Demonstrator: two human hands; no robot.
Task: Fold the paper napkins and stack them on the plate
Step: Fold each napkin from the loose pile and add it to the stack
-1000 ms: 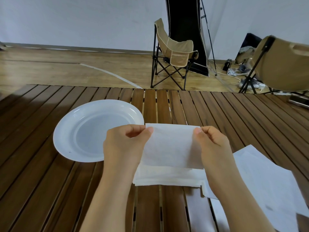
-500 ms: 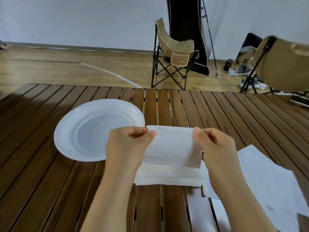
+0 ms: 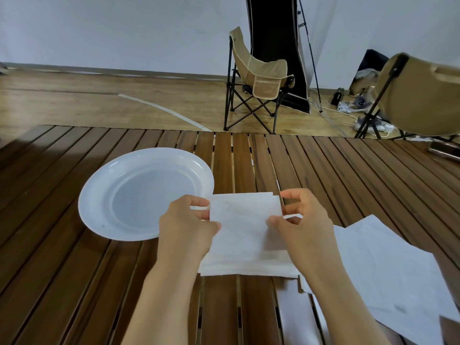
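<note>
A white paper napkin (image 3: 245, 232) lies half folded on the slatted wooden table, its far flap turned over toward me. My left hand (image 3: 185, 226) pinches the napkin's left edge between thumb and fingers. My right hand (image 3: 302, 224) pinches its right edge the same way. A white plate (image 3: 104, 195) sits to the left of the napkin, with nothing on it; my left hand overlaps its near right rim. More unfolded white napkins (image 3: 388, 275) lie spread to the right, partly under my right forearm.
The brown slatted table (image 3: 348, 175) runs out to a far edge. Beyond it on the wood floor stand a tan folding chair (image 3: 258, 78), a black panel and tripod, and a second tan chair (image 3: 420, 95) at the right with cables and clutter below.
Both hands have brought the napkin's lifted far flap down and toward me, so it now lies lower over the bottom layer. The plate has not moved.
</note>
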